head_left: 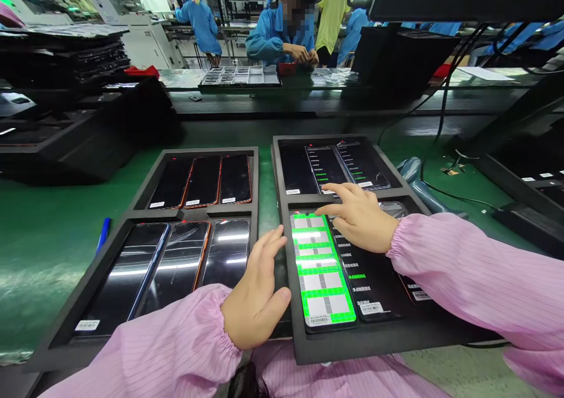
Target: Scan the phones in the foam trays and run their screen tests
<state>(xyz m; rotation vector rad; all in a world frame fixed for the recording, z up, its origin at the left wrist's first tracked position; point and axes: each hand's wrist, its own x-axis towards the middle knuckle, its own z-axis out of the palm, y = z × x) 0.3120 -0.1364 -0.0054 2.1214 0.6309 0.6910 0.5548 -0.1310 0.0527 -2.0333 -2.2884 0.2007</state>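
Note:
My right hand (363,221) reaches over the right black tray (304,348), a fingertip at the top edge of a smartphone (324,268) whose screen shows a green and white grid. Its fingers are apart and hold nothing. Beside that lies another smartphone (365,292) with a dark screen and a text list, partly hidden by my hand and sleeve. My left hand (259,289) hovers between the two trays with its fingers stretched, empty. To its left, the left black tray (150,211) holds several smartphones with dark screens, among them one with a blue edge (123,274).
A blue pen (103,235) lies left of the trays on the green table (35,233). A barcode scanner (414,177) and cables sit at the right, under a monitor (467,1). Stacked black trays (79,57) stand at the back left. Across the bench, a person (282,33) works.

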